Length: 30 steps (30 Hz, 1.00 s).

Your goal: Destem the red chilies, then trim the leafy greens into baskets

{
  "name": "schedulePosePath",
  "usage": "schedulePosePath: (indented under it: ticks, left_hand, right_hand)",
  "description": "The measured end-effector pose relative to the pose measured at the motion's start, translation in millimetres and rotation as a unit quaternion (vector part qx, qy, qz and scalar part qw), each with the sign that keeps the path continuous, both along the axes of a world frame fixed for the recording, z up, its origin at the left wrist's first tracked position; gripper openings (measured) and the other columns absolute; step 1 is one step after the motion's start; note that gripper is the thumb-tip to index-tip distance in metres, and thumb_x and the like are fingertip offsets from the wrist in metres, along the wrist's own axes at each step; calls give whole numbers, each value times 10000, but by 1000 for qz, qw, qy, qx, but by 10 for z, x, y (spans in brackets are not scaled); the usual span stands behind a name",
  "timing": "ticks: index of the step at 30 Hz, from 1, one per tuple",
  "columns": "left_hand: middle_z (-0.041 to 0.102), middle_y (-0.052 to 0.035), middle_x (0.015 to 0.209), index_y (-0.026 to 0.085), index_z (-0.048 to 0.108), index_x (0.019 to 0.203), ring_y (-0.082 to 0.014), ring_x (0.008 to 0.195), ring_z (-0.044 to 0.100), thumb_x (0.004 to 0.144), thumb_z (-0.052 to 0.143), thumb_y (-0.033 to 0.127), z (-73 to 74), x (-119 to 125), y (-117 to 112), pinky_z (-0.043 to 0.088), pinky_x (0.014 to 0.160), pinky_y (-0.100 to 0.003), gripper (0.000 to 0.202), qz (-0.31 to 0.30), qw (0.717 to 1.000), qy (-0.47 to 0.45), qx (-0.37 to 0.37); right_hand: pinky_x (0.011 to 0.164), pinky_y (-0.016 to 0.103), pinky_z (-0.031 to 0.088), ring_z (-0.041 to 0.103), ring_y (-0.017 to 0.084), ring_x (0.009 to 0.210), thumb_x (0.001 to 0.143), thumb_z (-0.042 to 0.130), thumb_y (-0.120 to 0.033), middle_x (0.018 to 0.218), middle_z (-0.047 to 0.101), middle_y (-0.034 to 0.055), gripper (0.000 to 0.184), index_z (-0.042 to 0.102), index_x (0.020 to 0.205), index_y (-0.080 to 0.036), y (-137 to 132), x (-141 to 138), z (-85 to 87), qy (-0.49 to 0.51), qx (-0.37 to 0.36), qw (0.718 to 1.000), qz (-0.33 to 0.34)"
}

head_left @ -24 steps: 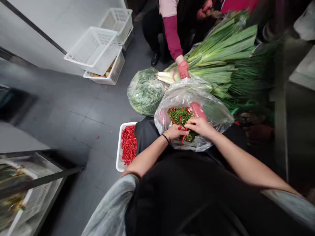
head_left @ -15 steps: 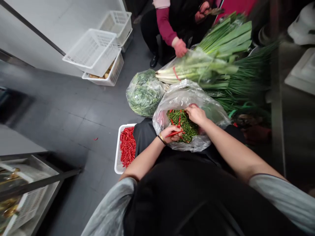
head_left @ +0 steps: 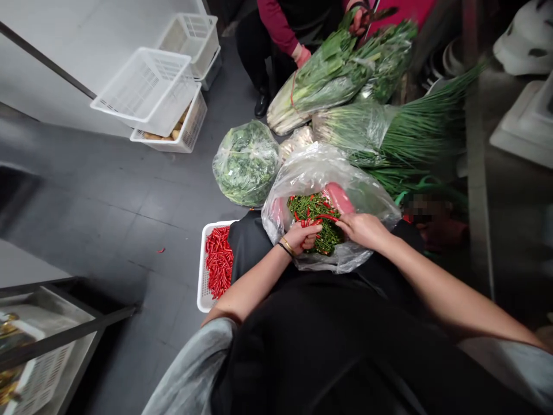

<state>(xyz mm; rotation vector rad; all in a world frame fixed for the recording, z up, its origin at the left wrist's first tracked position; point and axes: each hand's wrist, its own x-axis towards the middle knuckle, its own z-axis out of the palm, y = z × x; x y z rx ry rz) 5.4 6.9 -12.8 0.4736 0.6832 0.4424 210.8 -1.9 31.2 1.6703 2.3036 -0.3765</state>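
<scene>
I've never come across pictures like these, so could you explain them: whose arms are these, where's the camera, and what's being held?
There's no machine: these are a person's own arms, filmed by a camera worn on the head, looking forward and down. The left hand holds red chillies; the right hand pinches one red chilli. Below them is an open plastic bag containing green stems and more chillies. Beside the left leg is a white basket holding chillies. Beyond, wrapped greens rest on the floor; a co-worker's gloved hand shows too.
</scene>
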Motion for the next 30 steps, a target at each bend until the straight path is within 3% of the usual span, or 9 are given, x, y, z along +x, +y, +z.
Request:
schedulePosePath:
  ticks: [5,10,14,17,19,23,25,28,30]
  left_hand:
    - [249,127,421,153,483,649,1,338,167,599,787,427,57,103,-66,89,346,-169,412,42,999,25,19]
    - [232,119,386,180,368,516,-2,316,173,575,781,338,67,65,-59,84,328,-182,446,-12,1000,15,2]
    - [238,121,371,165,445,558,-6,303,164,612,765,359,34,8,-5,88,323,-180,378,77,994,75,2]
    - [219,133,381,133,610,800,-17,302,137,690,711,438,24,-86,51,83,321,-178,339,125,991,43,5]
    - [240,130,389,133,625,925,-27,305,171,709,696,453,24,-139,85,122,321,-174,393,138,990,15,10]
    - [432,66,459,112,601,821,-59,372,394,625,761,421,33,-155,99,214,333,-175,399,131,991,38,9]
    - [402,81,448,130,557,756,-45,358,365,592,787,399,38,-119,65,187,330,-167,391,124,991,48,12]
    - [310,131,419,168,505,778,-17,319,252,597,795,395,37,-23,-19,160,331,-158,411,150,984,80,52]
    - [358,126,438,176,498,812,-15,321,268,598,796,408,31,46,-72,178,332,-159,433,164,977,104,90]
  right_hand:
    - [641,262,359,596,169,718,984,269,-336,777,643,92,432,616,816,-140,-273,-189,55,120,27,985,124]
    - [601,242,335,572,136,666,945,376,-338,785,659,46,332,644,818,-191,-125,-327,136,166,-118,949,241]
    - [599,245,348,607,168,744,821,555,-448,886,690,28,281,691,982,-263,255,-107,216,80,-189,967,148]
    - [632,270,372,618,202,794,854,486,-462,910,695,58,337,708,974,-239,482,107,162,-8,-107,994,-13]
    - [666,273,387,617,203,837,881,449,-392,959,690,61,318,699,1000,-235,533,119,45,-13,-54,997,-61]
    - [676,261,395,603,205,912,860,511,-304,1096,639,74,330,618,1169,-254,505,-106,-244,12,-48,998,25]
    - [669,260,397,599,205,891,871,513,-329,1053,634,93,296,631,1122,-224,465,-208,-301,25,-47,998,42]
    - [689,257,404,594,192,859,873,524,-379,976,646,79,255,651,1005,-203,299,-299,-222,92,-17,995,20]
    - [692,261,408,593,192,830,875,517,-397,936,654,89,269,654,945,-177,120,-341,-118,124,7,992,5]
